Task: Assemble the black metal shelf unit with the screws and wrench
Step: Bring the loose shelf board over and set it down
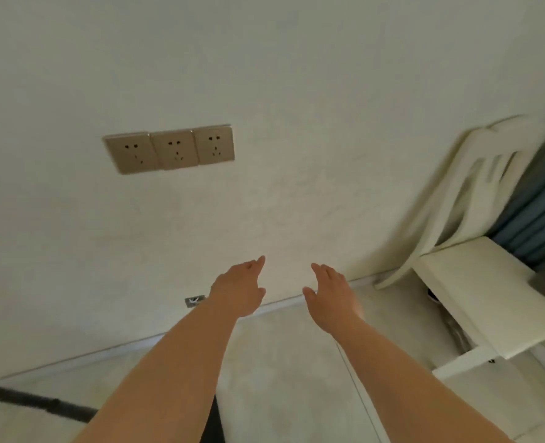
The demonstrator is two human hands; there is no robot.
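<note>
**Q:** What is hidden or hard to make out from the head view?

**A:** I see both forearms reaching forward toward the wall [264, 75]. My left hand [237, 287] is released, fingers straight and holding nothing; my right hand [330, 294] is likewise released and holds nothing. Neither hand touches the wall as far as I can tell. Of the black metal shelf unit I can make out only a dark bar [41, 406] lying on the floor [290, 378], below and left of the socket plate [170, 150], cut off by my left forearm; I cannot tell whether it belongs to the shelf. The screws and wrench do not show.

**Q:** Any writing or labels?

**A:** None that I can read. A small grey tag [195, 300] sits low on the wall below the socket plate, just beside my left wrist; its mark is too blurred to read.

**Q:** What else stands around?

**A:** The socket plate is a row of three beige outlets. Well to the right of it stands a white chair [475, 282], smeared by motion blur, its seat cut by the frame edge. Behind the chair hangs a blue curtain [533, 219], partly hidden by the chair back.
</note>
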